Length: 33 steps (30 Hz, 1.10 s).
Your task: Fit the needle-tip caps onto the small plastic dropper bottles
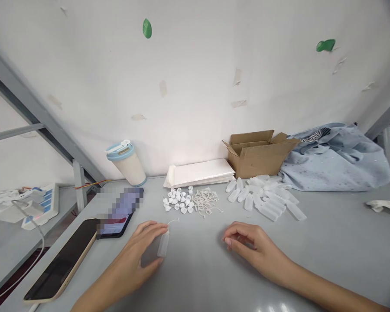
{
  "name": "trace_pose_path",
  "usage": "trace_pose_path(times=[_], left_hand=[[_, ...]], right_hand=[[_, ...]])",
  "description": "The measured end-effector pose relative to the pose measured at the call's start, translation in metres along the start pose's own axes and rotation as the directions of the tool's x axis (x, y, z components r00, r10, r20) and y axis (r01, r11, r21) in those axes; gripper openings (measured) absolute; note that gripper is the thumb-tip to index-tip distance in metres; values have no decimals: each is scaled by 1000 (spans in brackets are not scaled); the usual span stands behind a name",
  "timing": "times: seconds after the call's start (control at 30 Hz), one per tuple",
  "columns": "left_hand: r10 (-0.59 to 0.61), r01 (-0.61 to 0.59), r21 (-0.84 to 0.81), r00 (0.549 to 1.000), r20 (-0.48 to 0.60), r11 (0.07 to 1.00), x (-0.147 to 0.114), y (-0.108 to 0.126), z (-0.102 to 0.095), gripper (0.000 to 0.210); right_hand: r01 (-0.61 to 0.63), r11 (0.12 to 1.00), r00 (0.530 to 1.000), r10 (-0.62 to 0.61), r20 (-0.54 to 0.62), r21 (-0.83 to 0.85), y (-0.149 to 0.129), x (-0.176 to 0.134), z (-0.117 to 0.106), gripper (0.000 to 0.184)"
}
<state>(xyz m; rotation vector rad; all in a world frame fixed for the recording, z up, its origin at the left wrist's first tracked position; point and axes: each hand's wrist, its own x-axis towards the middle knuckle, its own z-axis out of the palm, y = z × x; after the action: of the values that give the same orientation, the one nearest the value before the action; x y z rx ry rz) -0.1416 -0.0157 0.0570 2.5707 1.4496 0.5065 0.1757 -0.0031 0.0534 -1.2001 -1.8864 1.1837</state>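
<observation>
My left hand (134, 253) has its fingers and thumb at the two ends of a small translucent plastic tube (163, 245). A thin white cord sticks out at the tube's top, by my fingertips. To the right, my right hand (251, 242) rests at the table with fingers curled and the thumb tip against them; nothing shows in it. Beyond the hands lie a pile of small white caps (178, 200), a heap of short white cords (207, 201) and a spread of more translucent tubes (269, 197).
A cardboard box (260, 160) with raised flaps stands behind the tubes, beside a light blue cloth bag (338, 162). White padded envelopes (203, 172) lie against the wall. Leftward are a cup (128, 164), two phones (65, 260) and a power strip (48, 203) on a neighbouring surface.
</observation>
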Motion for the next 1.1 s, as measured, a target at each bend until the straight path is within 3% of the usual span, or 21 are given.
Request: trace_pose_path(times=[0.23, 0.4, 0.5, 0.67, 0.77, 0.83, 0.97, 1.1], left_hand=[[30, -31, -15, 999, -36, 999, 0, 0, -2, 55], [-96, 95, -39, 995, -23, 995, 1, 7, -9, 60], [-132, 129, -79, 990, -42, 989, 15, 16, -11, 50], [78, -74, 33, 986, -148, 997, 70, 32, -4, 30], [159, -151, 69, 979, -125, 986, 103, 37, 6, 25], [196, -187, 95, 975, -104, 978, 116, 37, 15, 24], [219, -211, 81, 969, -116, 974, 116, 34, 29, 27], [175, -176, 5, 969, -174, 984, 102, 35, 31, 29]], right_hand=[[-10, 1000, 1000, 10, 3, -3, -1, -1, -1, 18], [-13, 1000, 1000, 13, -10, -5, -2, 0, -1, 18], [6, 1000, 999, -7, -35, -25, -4, 1, -7, 18], [113, 959, 976, -156, -151, -259, 5, 7, -28, 18], [213, 823, 914, -358, -191, -527, 20, 14, -44, 19], [213, 699, 882, -439, -174, -683, 30, 19, -54, 22], [158, 469, 877, -471, -95, -869, 41, 25, -62, 27], [149, 300, 892, -452, -3, -942, 46, 28, -56, 32]])
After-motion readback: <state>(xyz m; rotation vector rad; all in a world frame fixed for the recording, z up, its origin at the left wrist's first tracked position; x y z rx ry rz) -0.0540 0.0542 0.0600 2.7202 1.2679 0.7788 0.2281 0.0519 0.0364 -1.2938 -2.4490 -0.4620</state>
